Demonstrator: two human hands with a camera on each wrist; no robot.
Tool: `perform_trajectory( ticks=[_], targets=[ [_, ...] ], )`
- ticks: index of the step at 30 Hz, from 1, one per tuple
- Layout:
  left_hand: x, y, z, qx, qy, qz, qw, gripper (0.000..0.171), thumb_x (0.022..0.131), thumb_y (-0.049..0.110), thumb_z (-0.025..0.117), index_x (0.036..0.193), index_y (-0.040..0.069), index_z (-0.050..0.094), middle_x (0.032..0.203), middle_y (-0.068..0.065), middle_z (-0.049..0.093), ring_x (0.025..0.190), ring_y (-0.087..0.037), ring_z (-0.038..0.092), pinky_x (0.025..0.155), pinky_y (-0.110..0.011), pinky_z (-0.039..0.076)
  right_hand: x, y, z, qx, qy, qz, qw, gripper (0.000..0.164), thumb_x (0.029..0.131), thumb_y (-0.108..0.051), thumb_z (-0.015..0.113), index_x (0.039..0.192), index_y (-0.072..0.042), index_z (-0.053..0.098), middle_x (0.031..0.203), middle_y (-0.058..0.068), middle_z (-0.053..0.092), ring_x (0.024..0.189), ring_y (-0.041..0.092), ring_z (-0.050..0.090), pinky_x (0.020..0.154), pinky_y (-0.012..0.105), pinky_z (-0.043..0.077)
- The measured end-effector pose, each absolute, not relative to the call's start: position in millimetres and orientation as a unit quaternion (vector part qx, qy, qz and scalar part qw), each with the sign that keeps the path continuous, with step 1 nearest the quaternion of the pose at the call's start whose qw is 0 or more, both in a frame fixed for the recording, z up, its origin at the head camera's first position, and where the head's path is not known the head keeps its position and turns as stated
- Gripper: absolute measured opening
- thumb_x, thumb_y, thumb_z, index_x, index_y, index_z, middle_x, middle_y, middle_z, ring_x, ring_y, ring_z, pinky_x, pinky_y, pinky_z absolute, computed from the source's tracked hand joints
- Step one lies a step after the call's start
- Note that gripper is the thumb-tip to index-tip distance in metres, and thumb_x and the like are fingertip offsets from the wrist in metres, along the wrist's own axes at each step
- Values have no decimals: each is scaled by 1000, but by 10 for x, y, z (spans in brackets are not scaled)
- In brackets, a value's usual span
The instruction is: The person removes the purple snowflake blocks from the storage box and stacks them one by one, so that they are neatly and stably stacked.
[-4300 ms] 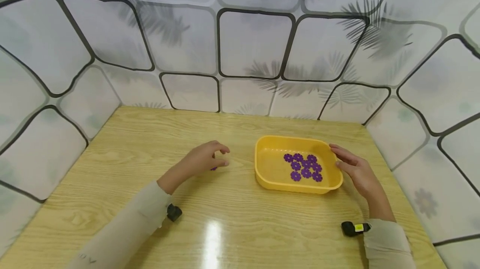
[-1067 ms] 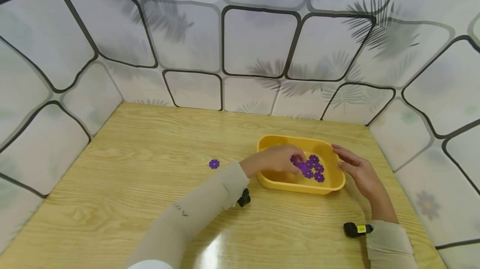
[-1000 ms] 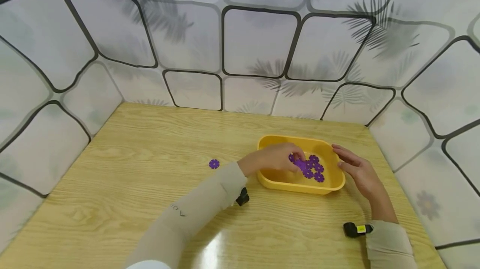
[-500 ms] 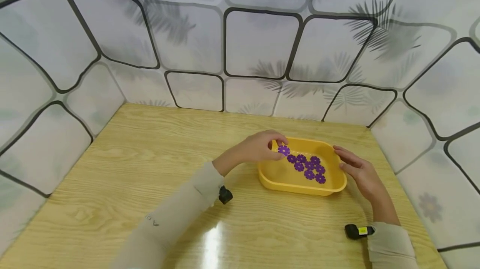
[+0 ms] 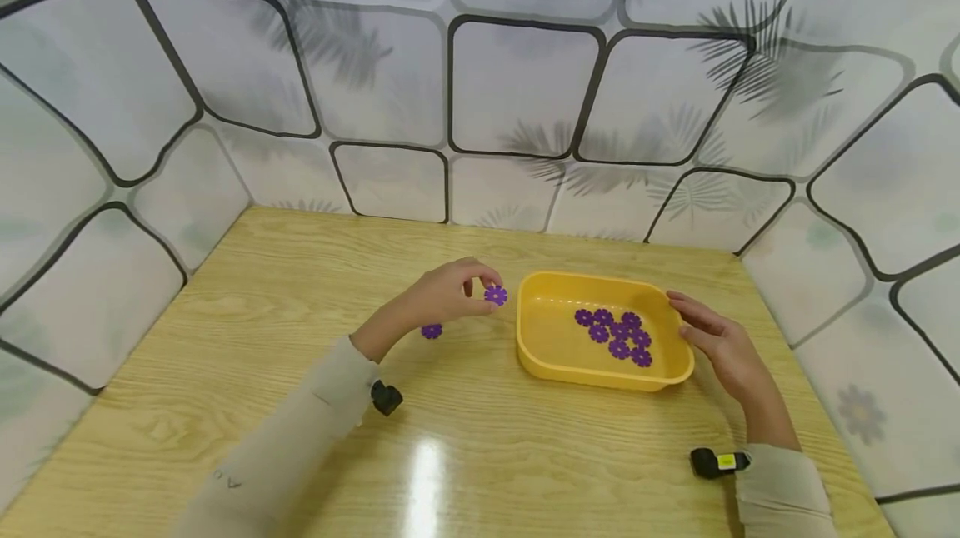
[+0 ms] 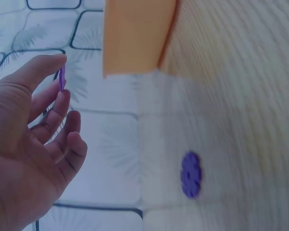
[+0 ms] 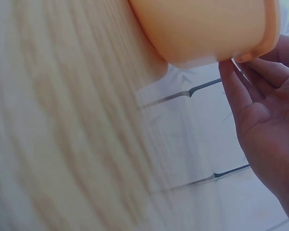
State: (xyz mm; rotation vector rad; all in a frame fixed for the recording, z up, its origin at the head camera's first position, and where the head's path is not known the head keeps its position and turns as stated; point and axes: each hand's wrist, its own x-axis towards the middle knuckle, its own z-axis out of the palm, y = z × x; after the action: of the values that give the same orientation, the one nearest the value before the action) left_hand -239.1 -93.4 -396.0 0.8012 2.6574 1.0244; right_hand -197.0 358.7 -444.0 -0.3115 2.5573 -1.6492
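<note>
My left hand (image 5: 450,292) pinches a purple notched snowflake disc (image 5: 496,296) between thumb and fingertips, raised above the table just left of the yellow tray (image 5: 600,377). In the left wrist view that held disc (image 6: 62,78) shows edge-on, with the other fingers loosely bent below. A second purple disc (image 5: 431,331) lies on the table beneath the left hand, partly covered by it in the head view. Several more purple discs (image 5: 619,348) lie flat inside the tray, toward its right half. My right hand (image 5: 720,346) touches the tray's right end with extended fingers.
The wood-grain table (image 5: 495,455) carries the tray on its right side. A patterned wall covering (image 5: 517,88) encloses the back and both sides. Black wrist cameras (image 5: 386,397) sit below both hands.
My left hand has picked a disc out of the tray and carried it left over the rim. Earlier it left another disc on the table. My right hand stays at the tray's end.
</note>
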Motion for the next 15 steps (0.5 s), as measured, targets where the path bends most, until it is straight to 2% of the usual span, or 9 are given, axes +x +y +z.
perform_trajectory(
  ticks=[8,15],
  targets=[
    [-2333,-1324,-4124,228,922,294,103,32,92,35,74,122,24,68,109,5,61,83,-15,56,68,-32,47,-1955,3573,-4449,-104,832,-543,45,54,104,-21,56,150,3,42,162,-1,38,127,-16,41,95,5,41],
    [-2314,-1524,-4218,226,937,241,115,31,90,30,74,119,20,70,111,3,65,84,-12,57,72,-32,47,-1964,3580,-4426,-97,838,-535,43,54,105,-24,56,151,1,43,162,-1,38,128,-15,40,95,4,40]
  ],
)
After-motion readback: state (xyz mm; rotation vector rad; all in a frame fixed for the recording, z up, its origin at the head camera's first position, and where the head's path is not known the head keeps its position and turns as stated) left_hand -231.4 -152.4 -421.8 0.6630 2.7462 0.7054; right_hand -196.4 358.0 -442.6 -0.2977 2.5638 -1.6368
